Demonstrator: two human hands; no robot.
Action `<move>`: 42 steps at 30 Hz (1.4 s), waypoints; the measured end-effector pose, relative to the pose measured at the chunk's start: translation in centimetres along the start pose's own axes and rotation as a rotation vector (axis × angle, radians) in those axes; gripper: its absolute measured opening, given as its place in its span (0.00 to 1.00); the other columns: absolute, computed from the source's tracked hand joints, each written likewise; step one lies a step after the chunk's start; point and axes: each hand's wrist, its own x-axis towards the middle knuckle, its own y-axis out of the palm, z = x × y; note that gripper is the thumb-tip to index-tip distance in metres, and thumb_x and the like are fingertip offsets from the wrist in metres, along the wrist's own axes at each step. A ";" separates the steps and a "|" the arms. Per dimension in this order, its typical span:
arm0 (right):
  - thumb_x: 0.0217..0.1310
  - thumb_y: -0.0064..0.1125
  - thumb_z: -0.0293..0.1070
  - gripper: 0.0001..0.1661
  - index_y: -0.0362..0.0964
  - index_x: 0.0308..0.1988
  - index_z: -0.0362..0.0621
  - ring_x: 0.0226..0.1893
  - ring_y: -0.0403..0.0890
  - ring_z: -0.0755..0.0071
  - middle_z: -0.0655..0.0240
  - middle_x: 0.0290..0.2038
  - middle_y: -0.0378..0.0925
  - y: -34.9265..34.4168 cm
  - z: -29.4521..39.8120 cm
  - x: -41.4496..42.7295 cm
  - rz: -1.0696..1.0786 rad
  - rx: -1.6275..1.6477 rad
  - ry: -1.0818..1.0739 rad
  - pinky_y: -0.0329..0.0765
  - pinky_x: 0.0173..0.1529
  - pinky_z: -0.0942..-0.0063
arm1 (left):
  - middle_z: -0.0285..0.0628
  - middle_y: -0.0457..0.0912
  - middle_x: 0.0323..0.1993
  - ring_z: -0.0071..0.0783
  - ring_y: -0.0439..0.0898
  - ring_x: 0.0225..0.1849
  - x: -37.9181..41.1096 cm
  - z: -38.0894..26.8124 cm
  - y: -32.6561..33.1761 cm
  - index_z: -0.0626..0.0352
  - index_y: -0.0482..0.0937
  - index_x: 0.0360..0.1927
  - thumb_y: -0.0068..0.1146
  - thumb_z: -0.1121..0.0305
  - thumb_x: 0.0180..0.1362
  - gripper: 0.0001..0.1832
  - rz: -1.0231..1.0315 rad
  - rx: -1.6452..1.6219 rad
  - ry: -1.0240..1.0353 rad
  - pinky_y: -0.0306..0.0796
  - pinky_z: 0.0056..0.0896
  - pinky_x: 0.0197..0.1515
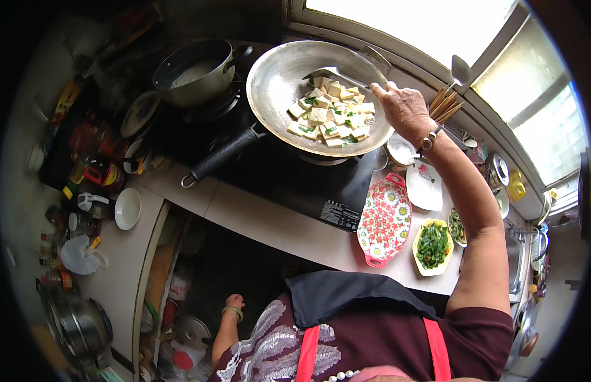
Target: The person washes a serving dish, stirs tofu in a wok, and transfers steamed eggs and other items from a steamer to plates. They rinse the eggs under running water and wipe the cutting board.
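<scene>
My right hand (403,109) grips the handle of a metal wok spatula (342,76) at the right rim of a large wok (276,95). The spatula's head rests inside, against the far side of the food. Cubes of tofu (319,115) with bits of green leaf lie in the wok, which sits on a black gas stove (276,188). The wok's black handle (224,155) points towards the front left, with no hand on it. My left hand (235,301) hangs low by my side, away from the counter; its fingers are too small and hidden to make out.
A pot (195,76) stands on the left burner. Right of the stove are a red-handled floral tray (385,222), a white dish (424,185) and a yellow dish of chopped greens (433,246). A white bowl (128,208) and several bottles line the left counter.
</scene>
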 end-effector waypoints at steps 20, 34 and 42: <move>0.49 0.52 0.25 0.16 0.75 0.39 0.56 0.28 0.77 0.73 0.69 0.29 0.73 -2.4 -7.0 -3.8 -0.138 -0.216 -0.188 0.75 0.32 0.75 | 0.40 0.77 0.24 0.29 0.74 0.20 0.4 -1.2 1.0 0.61 0.76 0.33 0.48 0.71 0.54 0.07 -0.006 -0.017 -0.002 0.70 0.29 0.24; 0.47 0.50 0.24 0.15 0.77 0.37 0.53 0.28 0.79 0.64 0.65 0.26 0.74 -9.3 -4.8 -6.7 0.089 0.001 -0.183 0.75 0.32 0.70 | 0.36 0.76 0.24 0.25 0.74 0.21 -2.4 -1.9 0.8 0.61 0.77 0.31 0.47 0.71 0.52 0.08 0.004 0.119 -0.023 0.69 0.26 0.27; 0.50 0.48 0.23 0.18 0.74 0.41 0.53 0.25 0.78 0.66 0.65 0.26 0.73 -4.6 -5.3 -7.6 -0.058 -0.106 -0.067 0.75 0.29 0.70 | 0.36 0.76 0.23 0.26 0.74 0.21 -2.2 -4.0 1.7 0.61 0.77 0.30 0.47 0.71 0.52 0.08 -0.006 0.065 -0.007 0.69 0.26 0.27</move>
